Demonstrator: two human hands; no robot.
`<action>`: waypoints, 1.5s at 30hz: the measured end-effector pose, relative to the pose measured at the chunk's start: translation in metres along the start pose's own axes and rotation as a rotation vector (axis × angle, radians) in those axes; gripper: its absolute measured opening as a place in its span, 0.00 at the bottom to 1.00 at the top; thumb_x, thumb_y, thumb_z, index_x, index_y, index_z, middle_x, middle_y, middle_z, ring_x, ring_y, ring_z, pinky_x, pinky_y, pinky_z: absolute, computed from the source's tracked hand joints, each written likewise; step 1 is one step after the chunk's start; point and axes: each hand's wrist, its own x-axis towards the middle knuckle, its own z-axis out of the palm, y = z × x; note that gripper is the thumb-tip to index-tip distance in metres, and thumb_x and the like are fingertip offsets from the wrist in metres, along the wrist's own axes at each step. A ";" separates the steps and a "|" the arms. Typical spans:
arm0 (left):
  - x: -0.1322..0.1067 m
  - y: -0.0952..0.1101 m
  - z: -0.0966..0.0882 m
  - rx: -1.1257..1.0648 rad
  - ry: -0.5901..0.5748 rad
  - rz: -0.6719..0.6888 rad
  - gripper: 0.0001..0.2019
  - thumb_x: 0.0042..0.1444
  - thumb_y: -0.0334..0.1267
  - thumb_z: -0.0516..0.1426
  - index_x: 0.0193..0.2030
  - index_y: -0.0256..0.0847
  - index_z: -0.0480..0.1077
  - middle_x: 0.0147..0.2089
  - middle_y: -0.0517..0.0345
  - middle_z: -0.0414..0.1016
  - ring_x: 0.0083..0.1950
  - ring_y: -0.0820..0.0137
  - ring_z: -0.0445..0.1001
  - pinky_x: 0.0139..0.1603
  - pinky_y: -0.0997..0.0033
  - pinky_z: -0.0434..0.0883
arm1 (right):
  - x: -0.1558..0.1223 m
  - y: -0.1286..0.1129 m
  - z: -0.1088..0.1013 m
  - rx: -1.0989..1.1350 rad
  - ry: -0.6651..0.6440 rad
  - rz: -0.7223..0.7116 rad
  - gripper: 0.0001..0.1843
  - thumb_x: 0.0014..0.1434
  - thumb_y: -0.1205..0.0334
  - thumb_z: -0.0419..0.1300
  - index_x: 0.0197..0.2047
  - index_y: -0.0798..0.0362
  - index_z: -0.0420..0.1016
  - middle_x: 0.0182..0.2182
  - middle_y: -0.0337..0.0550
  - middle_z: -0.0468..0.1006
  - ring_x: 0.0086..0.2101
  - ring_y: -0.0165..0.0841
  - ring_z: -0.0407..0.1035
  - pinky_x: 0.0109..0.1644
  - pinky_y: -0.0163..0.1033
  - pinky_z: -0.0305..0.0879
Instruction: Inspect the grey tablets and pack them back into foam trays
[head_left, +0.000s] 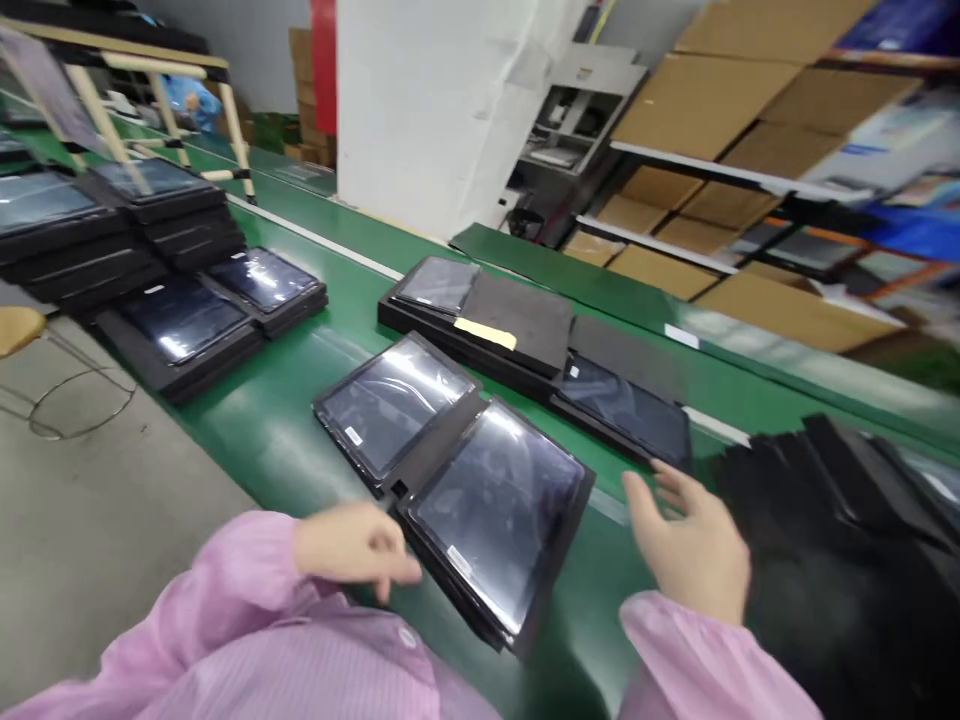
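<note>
Two tablet-like screen panels in clear film, a left panel and a right panel, lie side by side in a black foam tray in front of me. My left hand is just off the tray's near left edge, fingers loosely bent and slightly blurred, with nothing visible in them. To the right of the tray, my right hand hovers with thumb and fingers apart, holding nothing. It is between the tray and a pile of black foam sheets, which looks blurred.
Behind the tray, more black foam carries panels and a yellow strip. Stacked foam trays with panels stand left on the green work surface. A stool is at far left. Cartons fill shelves behind; a blue-sleeved person is far off.
</note>
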 end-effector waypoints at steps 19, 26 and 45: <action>0.002 -0.074 -0.050 -0.038 0.711 0.082 0.40 0.58 0.57 0.57 0.73 0.40 0.54 0.74 0.44 0.58 0.74 0.52 0.56 0.74 0.49 0.56 | -0.075 0.037 0.000 0.264 -0.476 0.451 0.36 0.55 0.44 0.57 0.62 0.55 0.68 0.59 0.53 0.75 0.61 0.49 0.68 0.69 0.51 0.58; -0.014 -0.080 -0.057 0.783 0.603 0.450 0.40 0.56 0.47 0.64 0.73 0.51 0.54 0.75 0.42 0.55 0.72 0.44 0.60 0.65 0.40 0.68 | -0.030 -0.017 0.007 -0.276 -0.422 -0.078 0.38 0.59 0.48 0.57 0.66 0.64 0.65 0.63 0.65 0.69 0.64 0.54 0.63 0.69 0.59 0.58; -0.015 -0.048 -0.063 0.485 0.444 0.441 0.18 0.69 0.46 0.50 0.38 0.43 0.80 0.39 0.50 0.83 0.40 0.66 0.79 0.46 0.68 0.72 | -0.020 -0.109 0.103 0.317 -0.350 -0.523 0.26 0.60 0.44 0.58 0.53 0.53 0.75 0.51 0.55 0.79 0.49 0.48 0.76 0.58 0.58 0.71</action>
